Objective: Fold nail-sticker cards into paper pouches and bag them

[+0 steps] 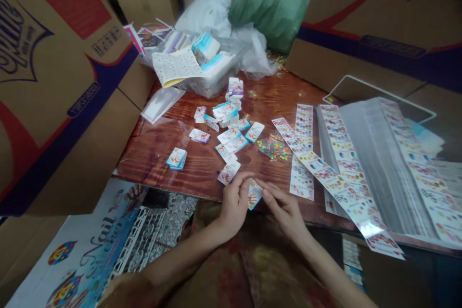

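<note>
My left hand (234, 204) and my right hand (285, 209) meet over the near edge of a wooden board (159, 149) and pinch a small printed card packet (254, 195) between their fingertips. Both hands are closed on it. More small card packets (231, 139) lie scattered on the board just beyond my hands. A little heap of colourful small pieces (275, 148) sits to the right of them. Long strips of nail stickers (325, 163) fan out on the right.
Large cardboard boxes (61, 82) wall in the left and back. A clear tray with leaflets and packets (202, 70), a white plastic bag (216, 14) and a green bag (274, 0) sit at the back. A stack of clear sleeves (378, 163) lies right. A printed poster (90, 245) lies lower left.
</note>
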Motion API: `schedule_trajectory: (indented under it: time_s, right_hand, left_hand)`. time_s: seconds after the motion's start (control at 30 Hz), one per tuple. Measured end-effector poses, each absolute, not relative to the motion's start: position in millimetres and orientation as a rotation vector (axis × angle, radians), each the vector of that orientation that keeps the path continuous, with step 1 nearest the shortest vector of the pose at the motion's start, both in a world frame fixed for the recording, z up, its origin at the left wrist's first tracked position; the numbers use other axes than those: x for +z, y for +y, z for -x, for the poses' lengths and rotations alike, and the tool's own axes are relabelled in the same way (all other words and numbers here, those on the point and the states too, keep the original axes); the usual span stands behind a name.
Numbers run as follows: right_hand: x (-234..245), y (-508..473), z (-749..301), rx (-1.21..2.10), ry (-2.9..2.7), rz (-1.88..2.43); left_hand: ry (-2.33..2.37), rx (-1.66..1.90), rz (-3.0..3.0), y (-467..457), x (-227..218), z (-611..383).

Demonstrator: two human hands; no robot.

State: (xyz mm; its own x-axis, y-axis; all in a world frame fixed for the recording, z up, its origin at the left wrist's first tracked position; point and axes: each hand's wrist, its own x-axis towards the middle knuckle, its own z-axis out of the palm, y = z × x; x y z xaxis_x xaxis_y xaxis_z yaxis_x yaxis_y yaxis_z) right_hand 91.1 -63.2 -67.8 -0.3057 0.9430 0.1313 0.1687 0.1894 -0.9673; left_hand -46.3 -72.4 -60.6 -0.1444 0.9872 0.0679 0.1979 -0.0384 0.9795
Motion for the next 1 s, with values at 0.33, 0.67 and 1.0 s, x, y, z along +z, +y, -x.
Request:
schedule_trajectory:
  time_s: [0.33, 0.67, 1.0]
  right_hand:
    - [-57.4, -2.1, -186.1, -0.173, -2.005, 1.944]
    - [-64.7, 2.7, -190.8, -0.419, -2.218, 2.116]
    - [-63.4, 18.2, -192.2, -0.181, -2.037, 1.987]
  left_hand:
    - [2.295, 0.979, -1.485, -38.7, -67.0, 140.9]
    - [2.692, 0.194, -1.643, -42.5, -62.7, 139.4]
    - [2.754, 0.275, -1.703, -49.8, -64.7, 142.0]
